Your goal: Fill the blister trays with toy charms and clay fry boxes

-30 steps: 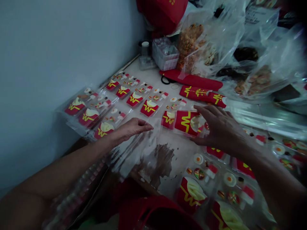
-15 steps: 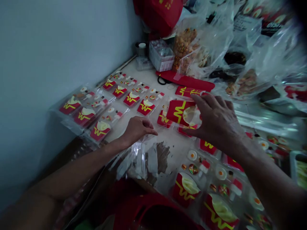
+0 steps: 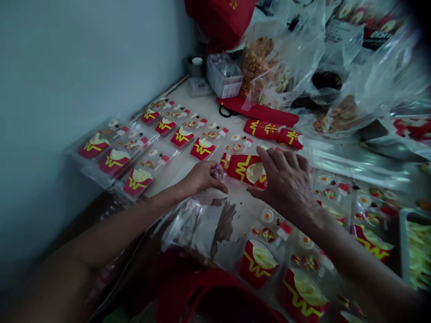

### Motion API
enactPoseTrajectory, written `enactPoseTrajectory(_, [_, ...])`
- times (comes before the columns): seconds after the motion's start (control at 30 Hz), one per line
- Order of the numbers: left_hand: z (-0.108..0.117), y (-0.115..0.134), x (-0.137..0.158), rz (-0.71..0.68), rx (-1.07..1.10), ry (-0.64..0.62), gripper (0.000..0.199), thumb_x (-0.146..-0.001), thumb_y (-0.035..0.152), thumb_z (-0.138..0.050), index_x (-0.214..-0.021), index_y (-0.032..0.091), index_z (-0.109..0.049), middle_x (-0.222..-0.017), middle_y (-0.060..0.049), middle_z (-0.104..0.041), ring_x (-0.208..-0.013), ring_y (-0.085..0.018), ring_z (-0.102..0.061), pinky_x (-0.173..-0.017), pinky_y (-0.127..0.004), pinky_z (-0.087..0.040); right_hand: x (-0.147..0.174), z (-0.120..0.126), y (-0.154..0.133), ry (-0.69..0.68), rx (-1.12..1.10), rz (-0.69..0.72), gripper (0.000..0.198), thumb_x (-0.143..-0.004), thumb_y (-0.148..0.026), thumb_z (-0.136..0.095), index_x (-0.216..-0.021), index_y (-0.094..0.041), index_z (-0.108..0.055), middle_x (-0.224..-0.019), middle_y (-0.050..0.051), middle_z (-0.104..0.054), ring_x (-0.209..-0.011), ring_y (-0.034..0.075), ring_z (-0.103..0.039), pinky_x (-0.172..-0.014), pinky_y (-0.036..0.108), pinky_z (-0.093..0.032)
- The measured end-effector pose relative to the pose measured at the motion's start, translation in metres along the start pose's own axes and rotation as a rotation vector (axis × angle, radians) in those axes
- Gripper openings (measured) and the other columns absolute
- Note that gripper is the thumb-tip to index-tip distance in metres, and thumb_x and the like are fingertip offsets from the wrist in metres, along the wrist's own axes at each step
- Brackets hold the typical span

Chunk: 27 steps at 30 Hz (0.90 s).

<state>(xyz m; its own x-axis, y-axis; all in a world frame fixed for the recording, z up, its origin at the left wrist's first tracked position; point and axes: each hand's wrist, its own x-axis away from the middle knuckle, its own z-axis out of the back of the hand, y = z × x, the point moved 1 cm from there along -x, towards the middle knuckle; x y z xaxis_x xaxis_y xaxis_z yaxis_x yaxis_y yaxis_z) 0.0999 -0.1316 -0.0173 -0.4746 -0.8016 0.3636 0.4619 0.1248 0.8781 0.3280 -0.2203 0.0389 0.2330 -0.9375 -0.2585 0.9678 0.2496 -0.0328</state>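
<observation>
My right hand (image 3: 283, 177) holds a flat red fries carton (image 3: 240, 168) with a yellow zigzag and a pale round part, thumb below and fingers above. The carton lies sideways above the table, its left end close to my left hand (image 3: 205, 177). My left fingers are curled together; what they pinch, if anything, is hard to make out. Below that hand lies a heap of clear plastic sleeves (image 3: 193, 222). Packed clear bags, each with a red carton and small food-shaped pieces, surround my hands, such as one packed bag (image 3: 261, 264) in front.
Rows of packed bags (image 3: 182, 137) run along the wall side. Behind are loose red cartons (image 3: 262, 128), a red cloth-like strip (image 3: 259, 112), black-handled scissors (image 3: 227, 111), a clear box (image 3: 225, 74) and bulging plastic bags (image 3: 259, 63). A metal tray (image 3: 404, 242) of pale strips stands right.
My right hand has brought the red carton down and slightly left, toward my left hand. My left hand has moved a little right, and the view has shifted slightly.
</observation>
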Motion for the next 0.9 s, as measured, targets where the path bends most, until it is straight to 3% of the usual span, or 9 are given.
enactPoseTrajectory(0.07, [0.005, -0.005, -0.004, 0.027, 0.127, 0.029, 0.063, -0.039, 0.026, -0.098, -0.086, 0.020, -0.056, -0.067, 0.007, -0.061, -0.061, -0.012, -0.057, -0.056, -0.024, -0.042, 0.000, -0.005, 0.001, -0.023, -0.006, 0.000, 0.095, -0.081, -0.046, -0.072, -0.158, -0.019, -0.025, -0.137, 0.020, -0.054, -0.122, 0.044, -0.045, -0.100, 0.056, -0.034])
enactPoseTrajectory(0.23, [0.016, -0.018, 0.001, 0.060, 0.371, -0.008, 0.055, -0.049, 0.019, -0.095, -0.088, 0.017, -0.056, -0.077, 0.000, -0.069, -0.075, -0.014, -0.066, -0.072, -0.029, -0.054, 0.000, -0.013, 0.001, -0.095, -0.044, 0.042, 0.092, -0.080, -0.048, -0.074, -0.156, -0.022, -0.029, -0.135, 0.017, -0.056, -0.120, 0.041, -0.048, -0.099, 0.054, -0.037])
enactPoseTrajectory(0.43, [0.019, -0.012, 0.008, -0.004, 0.451, 0.201, 0.058, -0.047, 0.017, -0.095, -0.090, 0.017, -0.056, -0.078, 0.002, -0.068, -0.074, -0.012, -0.065, -0.073, -0.028, -0.055, -0.010, -0.020, -0.015, -0.076, -0.061, 0.021, 0.090, -0.076, -0.044, -0.079, -0.152, -0.019, -0.037, -0.135, 0.018, -0.058, -0.121, 0.041, -0.048, -0.101, 0.055, -0.035])
enactPoseTrajectory(0.53, [0.019, -0.005, 0.012, -0.049, 0.423, 0.261, 0.058, -0.046, 0.018, -0.095, -0.088, 0.017, -0.056, -0.078, 0.003, -0.066, -0.073, -0.011, -0.063, -0.072, -0.027, -0.055, -0.008, -0.024, -0.017, -0.162, -0.118, 0.100, 0.086, -0.071, -0.041, -0.083, -0.145, -0.019, -0.046, -0.134, 0.016, -0.061, -0.120, 0.040, -0.051, -0.102, 0.053, -0.036])
enactPoseTrajectory(0.73, [0.013, -0.012, 0.012, 0.020, 0.373, 0.181, 0.051, -0.046, 0.020, -0.096, -0.086, 0.016, -0.064, -0.080, 0.001, -0.067, -0.075, -0.012, -0.062, -0.073, -0.028, -0.054, -0.005, -0.023, -0.007, -0.351, -0.243, 0.210, 0.085, -0.064, -0.035, -0.086, -0.140, -0.021, -0.052, -0.137, 0.013, -0.062, -0.122, 0.036, -0.054, -0.105, 0.050, -0.038])
enactPoseTrajectory(0.9, [0.017, -0.017, 0.006, 0.116, 0.338, -0.014, 0.052, -0.054, 0.020, -0.093, -0.102, 0.017, -0.074, -0.084, -0.002, -0.074, -0.080, -0.015, -0.069, -0.081, -0.031, -0.055, -0.008, -0.026, -0.004, -0.307, -0.246, 0.249, 0.087, -0.064, -0.031, -0.085, -0.143, -0.020, -0.050, -0.137, 0.012, -0.061, -0.122, 0.035, -0.053, -0.107, 0.050, -0.037])
